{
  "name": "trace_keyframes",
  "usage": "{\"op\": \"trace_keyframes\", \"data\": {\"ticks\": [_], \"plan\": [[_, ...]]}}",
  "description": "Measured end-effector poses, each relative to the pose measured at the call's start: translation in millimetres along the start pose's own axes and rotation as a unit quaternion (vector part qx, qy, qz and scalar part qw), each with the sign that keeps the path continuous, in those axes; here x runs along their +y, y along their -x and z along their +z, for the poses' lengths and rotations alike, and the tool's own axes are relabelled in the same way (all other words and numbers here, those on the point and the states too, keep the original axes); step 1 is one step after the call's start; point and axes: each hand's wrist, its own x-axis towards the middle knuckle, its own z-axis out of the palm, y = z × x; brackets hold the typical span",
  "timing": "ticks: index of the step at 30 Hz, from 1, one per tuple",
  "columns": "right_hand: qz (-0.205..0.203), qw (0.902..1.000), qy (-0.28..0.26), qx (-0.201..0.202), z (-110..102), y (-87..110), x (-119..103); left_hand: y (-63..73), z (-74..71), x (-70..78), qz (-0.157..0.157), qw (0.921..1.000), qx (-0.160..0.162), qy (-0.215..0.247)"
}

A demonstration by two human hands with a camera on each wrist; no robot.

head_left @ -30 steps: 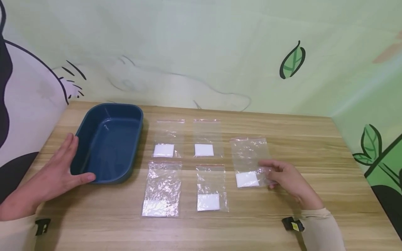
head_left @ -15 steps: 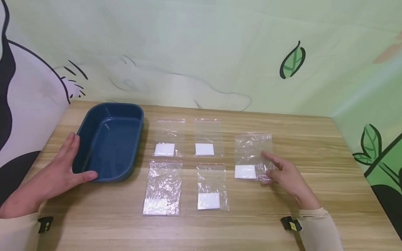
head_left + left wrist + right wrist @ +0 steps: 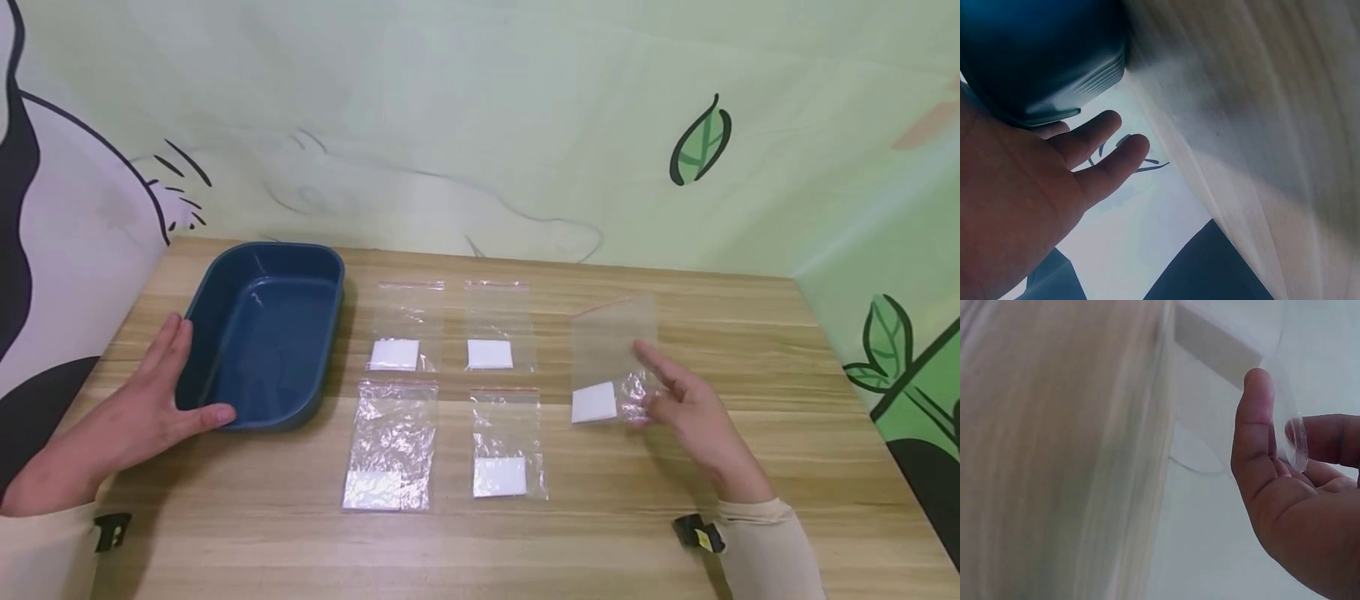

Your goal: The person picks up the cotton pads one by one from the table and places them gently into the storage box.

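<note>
At the right of the head view, my right hand pinches the lower right corner of a clear zip bag between thumb and fingers. A white block lies in the bag's bottom left. In the right wrist view, the bag's crumpled corner sits between the fingers, and it appears lifted off the table. My left hand rests against a dark blue plastic tub, fingers straight along its left side and thumb at the near rim. The left wrist view shows those fingers extended beneath the tub's rim.
Several more zip bags lie flat in two rows between tub and right hand: far left, far right, near left, near right. Each holds a white block. The wooden table meets a printed cloth backdrop.
The bag in my right hand has moved slightly away from me and to the right, and its zip edge now slants. My left hand and the tub keep their places.
</note>
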Motion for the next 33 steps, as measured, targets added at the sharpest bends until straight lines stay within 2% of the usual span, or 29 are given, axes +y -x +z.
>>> {"op": "trace_keyframes", "data": {"ticks": [3, 19, 27, 33], "plan": [[-0.018, 0.9998, 0.0, -0.001, 0.6, 0.6, -1.8, 0.3, 0.2, 0.0, 0.003, 1.0, 0.003, 0.0], [-0.043, 0.9989, -0.006, -0.017, 8.4, 5.1, -13.0, -0.1, 0.2, 0.4, 0.0, 1.0, 0.005, -0.008], [-0.036, 0.999, -0.01, -0.022, 10.6, 6.3, -15.0, 0.1, -0.8, 2.4, -0.009, 0.9999, -0.004, -0.005], [-0.04, 0.9983, -0.033, -0.027, 11.6, 5.7, -14.7, -0.4, -2.0, 2.7, -0.014, 0.9998, -0.012, -0.003]]}}
